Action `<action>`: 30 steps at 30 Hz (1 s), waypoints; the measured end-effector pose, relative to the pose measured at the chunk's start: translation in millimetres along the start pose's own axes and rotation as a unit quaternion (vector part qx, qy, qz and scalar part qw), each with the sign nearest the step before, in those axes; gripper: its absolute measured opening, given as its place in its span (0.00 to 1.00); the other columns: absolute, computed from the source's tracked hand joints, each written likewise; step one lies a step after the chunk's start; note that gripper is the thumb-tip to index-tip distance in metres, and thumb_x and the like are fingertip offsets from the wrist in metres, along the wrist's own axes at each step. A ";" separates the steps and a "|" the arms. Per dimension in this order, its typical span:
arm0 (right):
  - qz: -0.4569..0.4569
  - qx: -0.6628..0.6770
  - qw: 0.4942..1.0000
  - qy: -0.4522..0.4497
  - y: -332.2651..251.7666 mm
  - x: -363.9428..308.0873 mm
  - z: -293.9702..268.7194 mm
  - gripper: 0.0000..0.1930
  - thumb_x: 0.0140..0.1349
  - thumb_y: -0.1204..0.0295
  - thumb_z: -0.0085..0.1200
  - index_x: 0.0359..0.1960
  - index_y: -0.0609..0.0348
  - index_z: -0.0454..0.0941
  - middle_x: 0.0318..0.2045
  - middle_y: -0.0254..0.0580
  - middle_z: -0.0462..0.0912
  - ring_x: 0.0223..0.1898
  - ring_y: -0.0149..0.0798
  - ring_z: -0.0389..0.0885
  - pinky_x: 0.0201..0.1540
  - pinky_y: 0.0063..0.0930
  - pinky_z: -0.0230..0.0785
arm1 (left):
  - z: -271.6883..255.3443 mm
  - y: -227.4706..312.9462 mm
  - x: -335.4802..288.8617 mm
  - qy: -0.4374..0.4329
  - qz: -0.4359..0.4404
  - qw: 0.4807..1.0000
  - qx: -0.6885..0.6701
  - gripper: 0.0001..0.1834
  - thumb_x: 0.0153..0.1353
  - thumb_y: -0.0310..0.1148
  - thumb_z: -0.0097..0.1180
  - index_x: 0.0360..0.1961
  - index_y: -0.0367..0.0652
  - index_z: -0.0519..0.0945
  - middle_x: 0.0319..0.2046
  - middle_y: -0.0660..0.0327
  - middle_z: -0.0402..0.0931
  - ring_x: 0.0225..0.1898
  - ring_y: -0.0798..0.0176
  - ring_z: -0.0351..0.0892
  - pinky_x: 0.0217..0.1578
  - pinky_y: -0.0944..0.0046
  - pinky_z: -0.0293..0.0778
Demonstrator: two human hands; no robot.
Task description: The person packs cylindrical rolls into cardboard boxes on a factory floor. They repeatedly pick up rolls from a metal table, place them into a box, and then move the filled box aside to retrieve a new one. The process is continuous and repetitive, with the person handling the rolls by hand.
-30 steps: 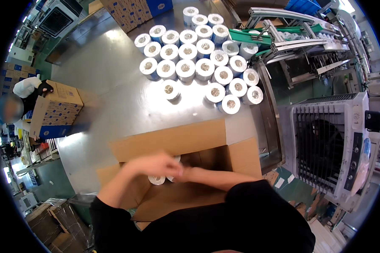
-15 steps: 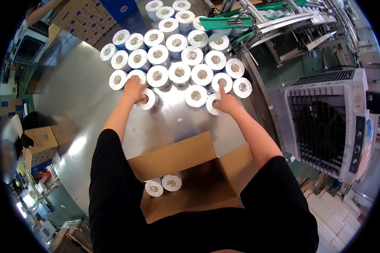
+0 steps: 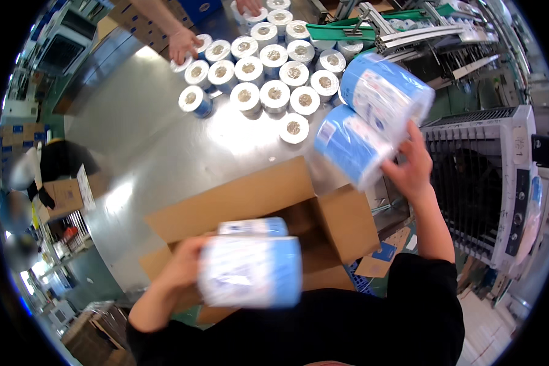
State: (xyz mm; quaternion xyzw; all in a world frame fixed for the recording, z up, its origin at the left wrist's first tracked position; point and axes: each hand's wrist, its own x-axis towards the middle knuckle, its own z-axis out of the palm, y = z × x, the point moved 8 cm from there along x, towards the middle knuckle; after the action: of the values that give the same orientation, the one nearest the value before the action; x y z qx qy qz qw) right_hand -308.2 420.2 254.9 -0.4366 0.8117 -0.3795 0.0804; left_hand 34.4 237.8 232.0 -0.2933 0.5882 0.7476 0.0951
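My left hand (image 3: 184,265) grips two plastic-wrapped toilet paper rolls (image 3: 250,271), lying on their sides in the air above the near left part of an open cardboard box (image 3: 238,195). To the box's right, my right hand (image 3: 413,165) holds two more blue-and-white toilet paper rolls (image 3: 387,97), tilted and pinched at their near ends. They hang over the table's right edge. The held rolls hide much of the box's inside. Beyond the box, several upright toilet paper rolls (image 3: 274,94) stand in a cluster on the shiny metal table (image 3: 146,146).
A co-worker's hand (image 3: 184,46) touches rolls at the far left of the cluster. At the far right is a conveyor with green guides (image 3: 341,32). A large grey air cooler (image 3: 470,177) stands right of the table. Another cardboard box (image 3: 64,195) is at left.
Both my hands have picked up rolls from the cluster's near edge and drawn them back, the left over the box, the right toward the right. A co-worker's hands now reach the far rolls.
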 end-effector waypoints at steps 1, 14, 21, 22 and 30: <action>-0.100 0.014 0.995 0.018 -38.1 -11.0 -11.1 0.41 0.46 0.70 0.69 0.62 0.63 0.61 0.39 0.48 0.82 0.36 0.36 0.83 0.38 0.30 0.76 | 25.4 -48.5 9.2 -0.004 -0.075 0.996 0.040 0.18 0.52 0.33 0.65 0.45 0.39 0.81 0.42 0.61 0.78 0.43 0.66 0.77 0.45 0.63 0.74; 0.033 -0.347 0.754 -0.557 9.0 -267.0 282.2 0.36 0.55 0.69 0.52 0.61 0.84 0.53 0.32 0.56 0.83 0.33 0.47 0.84 0.28 0.34 0.76 | 104.6 -295.4 123.4 -0.058 -0.019 0.784 0.618 0.24 0.58 0.42 0.53 0.53 0.41 0.76 0.53 0.46 0.67 0.55 0.41 0.66 0.54 0.46 0.65; 0.172 0.160 0.903 -0.360 -64.8 -84.2 153.6 0.07 0.62 0.67 0.54 0.35 0.56 0.80 0.27 0.46 0.83 0.31 0.37 0.83 0.33 0.34 0.74 | 26.0 -30.9 90.9 -0.013 0.093 0.966 0.243 0.13 0.64 0.40 0.51 0.37 0.42 0.80 0.29 0.54 0.79 0.36 0.55 0.80 0.40 0.63 0.74; 0.209 0.153 0.950 -0.175 -17.9 -57.6 136.5 0.09 0.62 0.66 0.53 0.37 0.57 0.78 0.26 0.46 0.83 0.29 0.37 0.82 0.31 0.33 0.73 | -13.4 -14.8 106.4 0.160 0.076 0.970 0.166 0.15 0.63 0.37 0.50 0.27 0.38 0.81 0.22 0.56 0.79 0.32 0.55 0.80 0.35 0.63 0.74; 0.238 -0.150 0.906 -0.316 158.1 14.7 310.2 0.50 0.55 0.56 0.57 0.66 0.76 0.38 0.30 0.58 0.82 0.34 0.54 0.82 0.39 0.41 0.75 | -82.1 -46.7 355.3 0.376 0.025 0.790 0.484 0.35 0.50 0.53 0.60 0.57 0.48 0.71 0.49 0.44 0.66 0.52 0.44 0.64 0.50 0.51 0.64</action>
State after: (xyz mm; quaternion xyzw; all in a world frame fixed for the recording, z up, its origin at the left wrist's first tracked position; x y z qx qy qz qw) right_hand -276.2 291.9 -67.5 -0.3344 0.8708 -0.0653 0.3545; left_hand -203.8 102.4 -13.2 -0.4519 0.8696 0.1976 -0.0229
